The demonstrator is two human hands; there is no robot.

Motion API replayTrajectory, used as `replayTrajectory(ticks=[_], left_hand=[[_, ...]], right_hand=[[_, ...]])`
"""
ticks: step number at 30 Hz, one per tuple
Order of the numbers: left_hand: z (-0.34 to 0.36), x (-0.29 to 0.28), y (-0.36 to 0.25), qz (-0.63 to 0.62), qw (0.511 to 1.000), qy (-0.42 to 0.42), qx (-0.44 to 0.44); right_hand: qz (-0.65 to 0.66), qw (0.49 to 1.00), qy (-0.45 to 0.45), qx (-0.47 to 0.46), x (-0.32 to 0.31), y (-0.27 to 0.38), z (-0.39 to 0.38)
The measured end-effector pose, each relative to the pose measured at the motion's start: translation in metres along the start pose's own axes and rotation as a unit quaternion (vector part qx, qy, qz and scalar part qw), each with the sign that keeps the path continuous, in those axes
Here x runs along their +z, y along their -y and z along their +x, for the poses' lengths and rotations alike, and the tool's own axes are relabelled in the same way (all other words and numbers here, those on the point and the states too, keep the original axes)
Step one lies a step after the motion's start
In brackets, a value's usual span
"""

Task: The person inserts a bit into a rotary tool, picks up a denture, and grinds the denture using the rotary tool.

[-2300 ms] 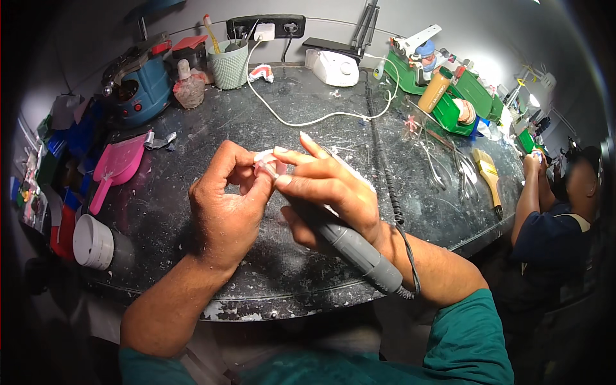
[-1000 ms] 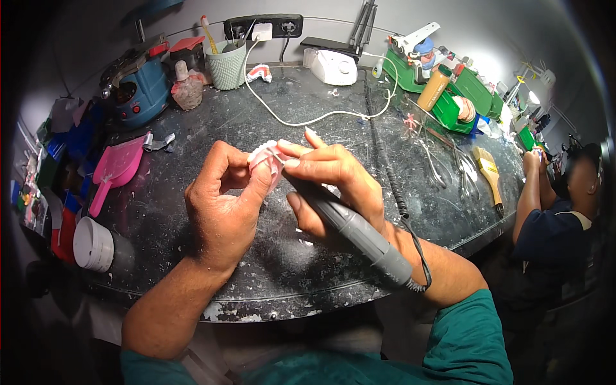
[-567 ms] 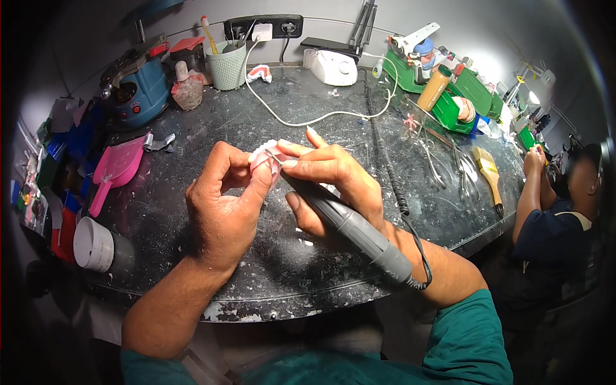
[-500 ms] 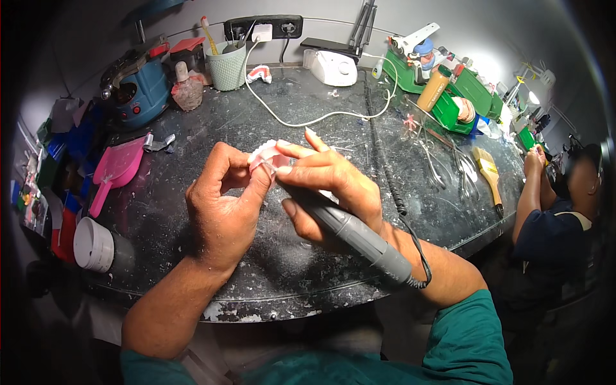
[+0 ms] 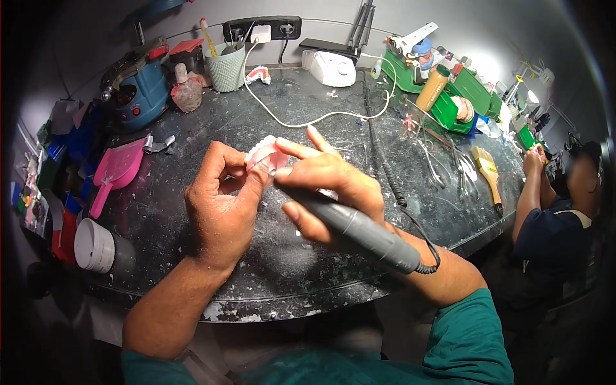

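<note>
My left hand [image 5: 221, 208] pinches a small pink-and-white denture piece [image 5: 263, 153] between thumb and fingers, held above the dark worktop [image 5: 269, 276]. My right hand [image 5: 327, 186] grips a grey pen-shaped rotary handpiece [image 5: 356, 231], its tip hidden against the piece where both hands meet. A black coiled cord [image 5: 391, 186] runs from the handpiece's rear across the worktop toward the back.
A pink dustpan [image 5: 115, 170] and white cup [image 5: 95, 245] lie left. A blue machine [image 5: 135, 86], green cup [image 5: 226, 65], white box [image 5: 332, 67] and white cable [image 5: 308, 119] sit behind. Green trays [image 5: 459, 96], pliers [image 5: 443, 167] and a brush [image 5: 489, 176] lie right, beside another seated person [image 5: 558, 218].
Both hands have stayed together at the middle of the worktop. The handpiece's angle shifted slightly as my right hand worked it against the pink piece.
</note>
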State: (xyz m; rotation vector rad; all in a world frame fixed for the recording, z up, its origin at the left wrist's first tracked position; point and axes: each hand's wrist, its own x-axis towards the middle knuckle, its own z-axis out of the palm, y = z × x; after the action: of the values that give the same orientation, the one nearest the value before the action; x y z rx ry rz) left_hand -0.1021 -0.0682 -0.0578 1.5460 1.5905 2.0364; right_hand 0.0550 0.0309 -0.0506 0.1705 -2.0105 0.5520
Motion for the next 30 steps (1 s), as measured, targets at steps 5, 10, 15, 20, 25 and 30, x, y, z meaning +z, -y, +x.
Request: replayTrajectory(ticks=[5,10,15,20,25,30], left_hand=[[-0.002,0.009,-0.004,-0.018,1.0,0.019,-0.016],[-0.008,0.011,-0.002,0.045,0.993,0.085,0.075],[-0.006,0.009,-0.005,0.066,0.98,0.131,0.133],[0.011,-0.007,0.003,0.068,0.991,0.055,0.1],[0.019,-0.012,0.009,-0.098,0.982,0.161,-0.016],[0.014,-0.01,0.007,-0.062,0.993,0.103,0.005]], right_hand=[[-0.066,0.994,-0.073,0.036,0.004,0.001,0.0],[-0.075,0.987,-0.133,0.044,0.009,0.002,0.004],[-0.016,0.986,-0.152,0.071,0.008,-0.007,0.004],[0.075,0.98,-0.133,0.128,-0.004,-0.003,0.005],[0.138,0.966,-0.145,0.161,-0.008,-0.007,0.006],[-0.066,0.98,-0.144,0.116,-0.018,-0.01,0.007]])
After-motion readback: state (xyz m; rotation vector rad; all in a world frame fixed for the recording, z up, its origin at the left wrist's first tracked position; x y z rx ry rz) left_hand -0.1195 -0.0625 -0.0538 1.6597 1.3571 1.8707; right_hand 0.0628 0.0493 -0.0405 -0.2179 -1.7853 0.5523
